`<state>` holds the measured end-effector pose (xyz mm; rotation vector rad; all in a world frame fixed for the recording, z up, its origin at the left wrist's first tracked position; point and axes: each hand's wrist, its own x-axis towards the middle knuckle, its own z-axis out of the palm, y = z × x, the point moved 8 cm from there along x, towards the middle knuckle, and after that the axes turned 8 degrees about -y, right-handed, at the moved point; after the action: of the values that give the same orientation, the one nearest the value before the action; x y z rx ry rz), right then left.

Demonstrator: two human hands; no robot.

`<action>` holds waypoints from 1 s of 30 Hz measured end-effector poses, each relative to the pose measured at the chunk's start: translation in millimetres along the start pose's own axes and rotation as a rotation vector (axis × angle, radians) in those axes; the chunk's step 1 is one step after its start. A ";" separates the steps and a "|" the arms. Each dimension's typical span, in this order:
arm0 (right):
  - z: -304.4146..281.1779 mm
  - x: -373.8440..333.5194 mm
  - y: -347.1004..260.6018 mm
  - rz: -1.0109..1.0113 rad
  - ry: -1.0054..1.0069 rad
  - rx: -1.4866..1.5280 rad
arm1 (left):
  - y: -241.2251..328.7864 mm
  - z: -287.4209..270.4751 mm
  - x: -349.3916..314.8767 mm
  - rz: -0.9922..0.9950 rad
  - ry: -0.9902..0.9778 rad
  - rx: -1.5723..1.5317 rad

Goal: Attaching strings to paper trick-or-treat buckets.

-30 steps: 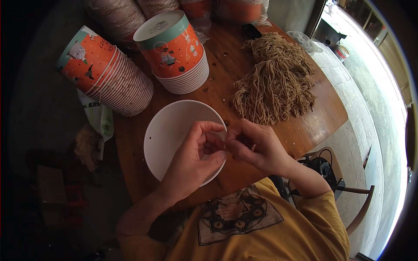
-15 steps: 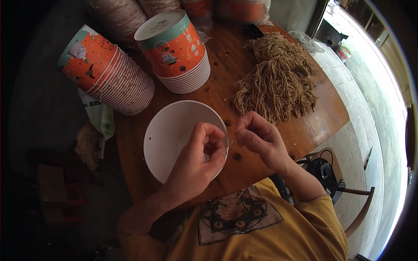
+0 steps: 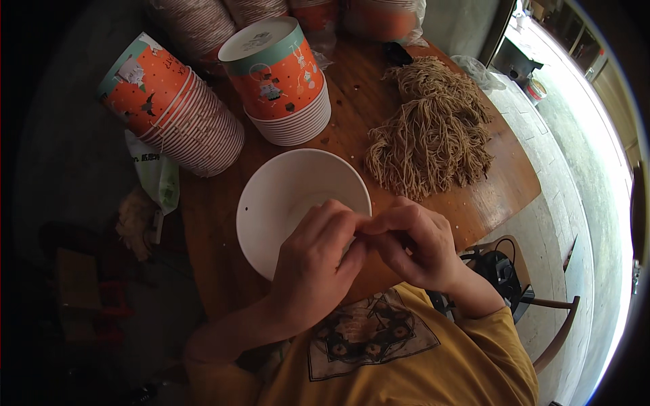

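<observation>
At frame centre, over near rim of white bowl point(image 3: 284, 203): left hand point(image 3: 318, 271) and right hand point(image 3: 416, 247) meet, fingertips pinched together on something too small to identify. Advise: keep pinch above bowl, wrists steady. Fibre strands point(image 3: 433, 135) lie upper right on counter point(image 3: 352, 115).
</observation>
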<state>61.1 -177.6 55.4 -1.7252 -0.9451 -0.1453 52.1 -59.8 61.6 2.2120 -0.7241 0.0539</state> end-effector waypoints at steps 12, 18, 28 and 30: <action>4.8 -22.9 -36.8 -0.229 -0.016 -0.363 | 31.6 17.8 -27.3 0.104 0.018 0.191; 2.9 -40.2 -47.0 -0.281 -0.001 -0.329 | 35.5 28.9 -34.3 0.196 0.051 0.384; 26.3 -46.4 -40.7 -0.049 -0.154 0.145 | 35.5 16.1 -60.7 0.352 0.010 0.734; 34.7 -45.5 -35.9 0.034 -0.256 0.222 | 30.7 10.8 -63.2 0.345 0.015 0.704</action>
<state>-5.0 -168.8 45.2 -1.5751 -1.0742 0.2013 -18.6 -53.0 58.4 2.6985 -1.2086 0.5746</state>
